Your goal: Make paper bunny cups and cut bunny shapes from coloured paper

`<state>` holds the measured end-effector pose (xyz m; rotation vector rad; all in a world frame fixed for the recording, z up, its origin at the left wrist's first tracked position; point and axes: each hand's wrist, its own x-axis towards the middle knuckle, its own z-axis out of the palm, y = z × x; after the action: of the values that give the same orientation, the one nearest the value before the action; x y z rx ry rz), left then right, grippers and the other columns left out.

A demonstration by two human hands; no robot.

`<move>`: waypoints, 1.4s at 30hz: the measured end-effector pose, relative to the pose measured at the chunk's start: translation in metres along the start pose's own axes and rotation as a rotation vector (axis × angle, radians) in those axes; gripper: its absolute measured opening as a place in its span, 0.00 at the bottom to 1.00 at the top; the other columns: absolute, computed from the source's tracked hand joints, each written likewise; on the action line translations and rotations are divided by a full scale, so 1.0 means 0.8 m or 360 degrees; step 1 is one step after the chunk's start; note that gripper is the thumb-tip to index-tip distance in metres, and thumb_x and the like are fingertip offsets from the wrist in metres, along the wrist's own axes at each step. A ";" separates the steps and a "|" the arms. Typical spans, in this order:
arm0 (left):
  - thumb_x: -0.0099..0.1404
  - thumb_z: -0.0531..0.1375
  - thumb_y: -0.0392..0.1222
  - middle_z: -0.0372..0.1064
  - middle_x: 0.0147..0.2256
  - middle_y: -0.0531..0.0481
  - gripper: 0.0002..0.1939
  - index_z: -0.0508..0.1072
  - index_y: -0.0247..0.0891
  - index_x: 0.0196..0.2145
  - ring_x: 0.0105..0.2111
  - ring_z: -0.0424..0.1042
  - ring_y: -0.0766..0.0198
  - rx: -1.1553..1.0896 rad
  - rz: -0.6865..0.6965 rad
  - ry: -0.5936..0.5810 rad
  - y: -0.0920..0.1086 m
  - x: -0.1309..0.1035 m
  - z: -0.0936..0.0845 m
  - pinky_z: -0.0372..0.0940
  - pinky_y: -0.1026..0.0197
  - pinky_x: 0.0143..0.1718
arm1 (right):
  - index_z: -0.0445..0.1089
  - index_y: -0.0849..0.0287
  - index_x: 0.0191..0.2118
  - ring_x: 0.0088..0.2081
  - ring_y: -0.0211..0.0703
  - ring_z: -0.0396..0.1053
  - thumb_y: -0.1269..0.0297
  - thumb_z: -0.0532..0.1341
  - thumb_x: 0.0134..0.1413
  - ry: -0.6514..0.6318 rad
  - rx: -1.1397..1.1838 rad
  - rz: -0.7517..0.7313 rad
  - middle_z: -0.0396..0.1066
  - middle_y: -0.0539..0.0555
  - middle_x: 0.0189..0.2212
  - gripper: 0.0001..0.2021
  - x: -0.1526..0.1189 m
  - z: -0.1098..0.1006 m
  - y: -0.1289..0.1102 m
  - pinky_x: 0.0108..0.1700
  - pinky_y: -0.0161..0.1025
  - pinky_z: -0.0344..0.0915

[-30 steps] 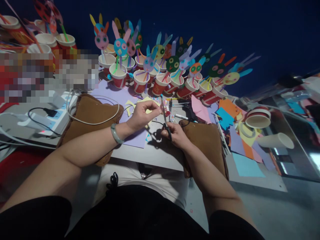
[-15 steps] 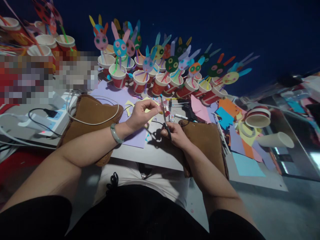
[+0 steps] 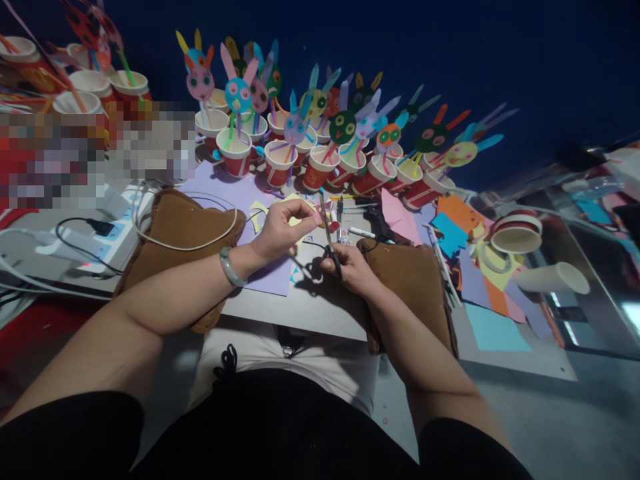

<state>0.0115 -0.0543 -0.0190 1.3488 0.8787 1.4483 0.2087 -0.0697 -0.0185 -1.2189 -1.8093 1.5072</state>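
My right hand grips a pair of scissors by the dark handles, with the blades pointing up and away from me. Just left of the blades, my left hand is closed in a pinch, thumb and forefinger together. Whatever lies between those fingertips is too small to make out. Under the left wrist and hand lies a purple sheet of paper. Yellow paper scraps are scattered beyond it. A white marker and a black pen rest beyond my right hand.
Brown cushions lie under my left forearm and right forearm. Red paper cups with paper rabbit faces line the back. A power strip with cables sits left; coloured paper and a tape roll lie right.
Both hands stay in nearly the same place, the left still pinched beside the scissor blades. The blades look slightly shifted; otherwise little differs.
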 end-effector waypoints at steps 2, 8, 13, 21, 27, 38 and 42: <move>0.61 0.67 0.40 0.71 0.28 0.53 0.08 0.74 0.38 0.26 0.29 0.68 0.67 -0.0013 0.0007 -0.0012 0.000 0.000 0.000 0.67 0.59 0.37 | 0.56 0.54 0.21 0.23 0.34 0.56 0.32 0.73 0.36 0.0002 -0.0005 0.0007 0.60 0.45 0.17 0.34 0.000 0.000 0.000 0.27 0.36 0.56; 0.60 0.68 0.44 0.72 0.34 0.49 0.11 0.74 0.39 0.25 0.37 0.71 0.63 0.0076 0.0105 0.0085 -0.005 0.003 -0.001 0.67 0.58 0.39 | 0.56 0.55 0.21 0.23 0.33 0.53 0.33 0.72 0.39 0.0006 -0.0062 -0.0004 0.57 0.44 0.17 0.33 0.000 -0.001 0.003 0.27 0.35 0.53; 0.61 0.67 0.45 0.74 0.53 0.40 0.11 0.73 0.37 0.25 0.50 0.74 0.54 0.0071 0.0037 0.0059 -0.002 0.003 0.000 0.68 0.58 0.38 | 0.56 0.55 0.21 0.24 0.33 0.53 0.33 0.72 0.38 -0.0010 -0.0046 0.0002 0.58 0.44 0.18 0.33 0.000 0.000 0.003 0.27 0.34 0.54; 0.59 0.63 0.40 0.78 0.43 0.46 0.07 0.68 0.38 0.26 0.25 0.68 0.71 -0.0295 -0.0153 -0.0183 0.000 0.004 0.002 0.69 0.60 0.32 | 0.57 0.55 0.21 0.23 0.33 0.54 0.32 0.72 0.38 -0.0028 -0.0021 0.0005 0.57 0.44 0.17 0.33 -0.001 0.003 0.000 0.27 0.35 0.56; 0.60 0.64 0.41 0.71 0.27 0.52 0.09 0.68 0.39 0.26 0.26 0.70 0.67 -0.0280 -0.0087 -0.0139 -0.004 0.005 0.004 0.68 0.59 0.36 | 0.59 0.55 0.22 0.23 0.33 0.52 0.32 0.71 0.40 -0.0042 -0.0059 -0.0014 0.56 0.44 0.18 0.32 0.000 0.002 0.005 0.27 0.35 0.54; 0.59 0.66 0.40 0.70 0.24 0.54 0.08 0.72 0.37 0.26 0.25 0.68 0.70 -0.0319 -0.0085 -0.0048 0.001 0.005 0.006 0.65 0.63 0.32 | 0.60 0.55 0.22 0.22 0.33 0.52 0.31 0.70 0.43 0.0034 -0.0069 -0.0143 0.57 0.45 0.17 0.32 0.000 -0.001 0.010 0.27 0.36 0.53; 0.63 0.67 0.42 0.70 0.23 0.53 0.10 0.74 0.36 0.26 0.25 0.69 0.69 -0.0251 -0.0202 -0.0109 0.002 0.004 0.005 0.66 0.63 0.34 | 0.64 0.56 0.23 0.24 0.35 0.56 0.31 0.69 0.45 0.0339 -0.0058 -0.0315 0.62 0.47 0.19 0.31 -0.001 -0.003 0.016 0.29 0.38 0.56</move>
<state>0.0158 -0.0522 -0.0162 1.1968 0.7750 1.3369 0.2154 -0.0692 -0.0301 -1.1332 -1.7641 1.1940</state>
